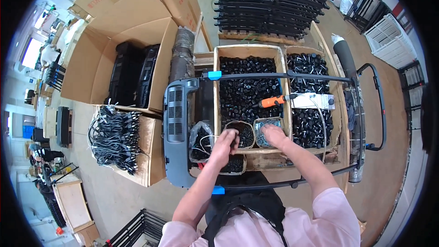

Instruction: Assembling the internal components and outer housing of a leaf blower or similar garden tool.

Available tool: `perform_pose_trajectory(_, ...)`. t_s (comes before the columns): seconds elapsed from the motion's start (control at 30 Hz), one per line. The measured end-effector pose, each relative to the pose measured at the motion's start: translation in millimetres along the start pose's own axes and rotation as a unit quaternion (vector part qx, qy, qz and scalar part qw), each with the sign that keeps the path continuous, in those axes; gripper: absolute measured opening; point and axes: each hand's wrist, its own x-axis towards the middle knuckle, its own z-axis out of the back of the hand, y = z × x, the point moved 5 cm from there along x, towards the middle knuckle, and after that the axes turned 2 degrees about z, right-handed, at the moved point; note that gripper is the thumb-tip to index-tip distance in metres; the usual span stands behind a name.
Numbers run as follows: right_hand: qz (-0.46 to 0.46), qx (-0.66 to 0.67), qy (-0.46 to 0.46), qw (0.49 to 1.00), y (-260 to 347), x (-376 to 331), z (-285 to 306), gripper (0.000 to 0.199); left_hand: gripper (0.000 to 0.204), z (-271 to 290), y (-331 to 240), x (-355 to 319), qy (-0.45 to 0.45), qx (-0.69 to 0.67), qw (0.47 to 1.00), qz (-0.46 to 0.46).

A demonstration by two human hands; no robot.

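My left hand [225,143] reaches into a small bowl of black plastic parts [243,132] and its fingers curl over them; whether it holds one I cannot tell. My right hand [275,133] rests at the edge of a small tray of metal screws [265,125], fingers bent down into it. Both containers sit at the near rim of a wooden crate [247,51] full of black knobs. A grey plastic panel frame [176,123] lies across the crate in front of me. A second bowl of black parts [235,165] sits under my left wrist.
An orange-handled screwdriver [274,101] and a white metal block [313,101] lie on the knobs. A bundle of black cables [114,137] lies on a cardboard box at left. A large open carton [119,59] holds black parts. Stacked black frames [265,4] stand behind.
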Motion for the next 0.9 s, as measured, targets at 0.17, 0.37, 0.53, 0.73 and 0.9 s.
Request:
perform_pose_trajectory(0.17, -0.015, 0.024, 0.019, 0.999, -1, 7, 4, 0.02, 0.03, 23, 29, -53, -0.034, 0.008, 0.999, -0.017)
perform_pose_trajectory(0.37, 0.009, 0.139, -0.107, 0.984, -4, 9, 13, 0.026, 0.037, 27, 32, -74, -0.049, 0.004, 0.998, -0.024)
perform_pose_trajectory(0.53, 0.016, 0.347, -0.058, 0.936, 105, -46, 102, 0.019, 0.041, 24, 34, -80, 0.014, -0.049, 0.999, -0.007)
perform_pose_trajectory(0.73, 0.207, 0.215, -0.166, 0.94, 179, -57, 110, 0.015, 0.035, 35, 35, -85, 0.003, 0.017, 1.0, -0.018)
perform_pose_trajectory(0.9, 0.227, 0.19, -0.126, 0.947, 202, -55, 109, 0.016, 0.032, 48, 33, -99, 0.009, 0.017, 1.0, -0.023)
